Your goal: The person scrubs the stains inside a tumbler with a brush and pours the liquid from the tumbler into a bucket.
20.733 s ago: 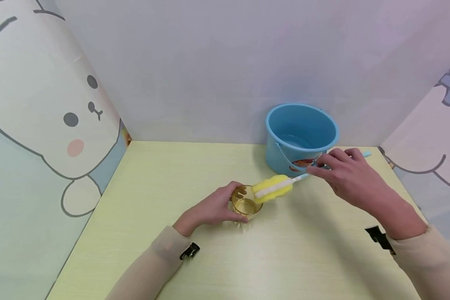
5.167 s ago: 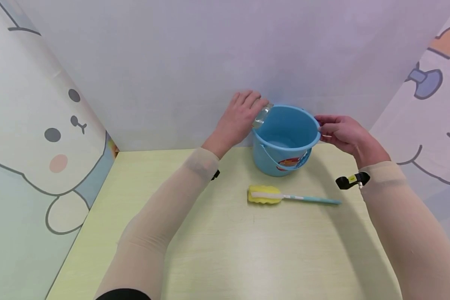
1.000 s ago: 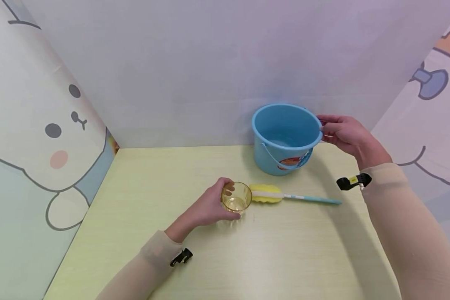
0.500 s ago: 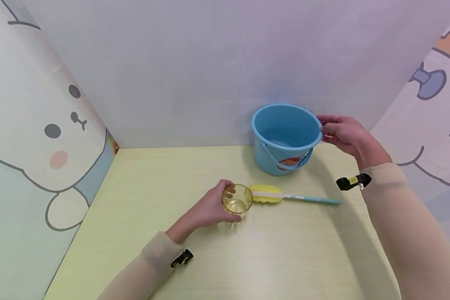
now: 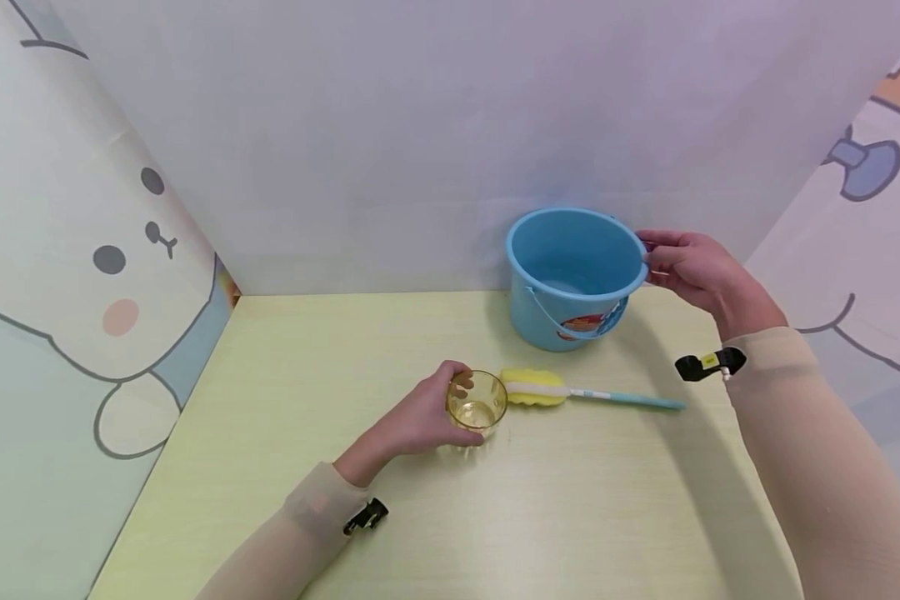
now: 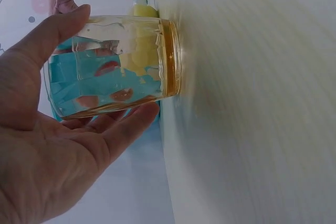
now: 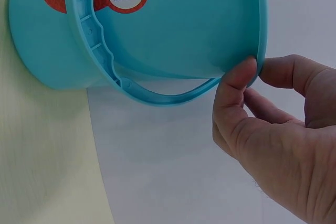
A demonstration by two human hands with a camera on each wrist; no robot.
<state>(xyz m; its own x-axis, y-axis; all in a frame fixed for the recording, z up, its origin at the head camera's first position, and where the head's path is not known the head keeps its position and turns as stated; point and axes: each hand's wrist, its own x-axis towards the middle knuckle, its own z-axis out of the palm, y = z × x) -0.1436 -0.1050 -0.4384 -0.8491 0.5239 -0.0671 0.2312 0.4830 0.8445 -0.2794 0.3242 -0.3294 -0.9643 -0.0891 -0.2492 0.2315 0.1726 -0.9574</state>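
Observation:
My left hand [image 5: 420, 414] grips a clear amber-tinted glass cup [image 5: 487, 411] from its left side, thumb at the front and fingers behind. The cup is upright, its mouth up. In the left wrist view the base of the glass cup [image 6: 170, 59] is at the table surface, touching or nearly so. My right hand [image 5: 697, 268] pinches the right rim of a blue plastic bucket [image 5: 536, 312] between thumb and fingers; the right wrist view shows this pinch on the bucket [image 7: 210, 24] closely. A yellow-and-white sponge brush [image 5: 633, 400] lies just right of the cup.
The pale wood-grain table [image 5: 570, 517] runs up to a plain light wall [image 5: 345, 167] at the back. Printed cartoon panels [image 5: 45, 250] stand along both sides. The bucket's handle [image 7: 86, 24] hangs down on its front side.
Earlier my right hand held the brush at the glass cup; later it lay down and my left hand tipped the cup over the bucket. The cup is back at the table, slightly lower this last second.

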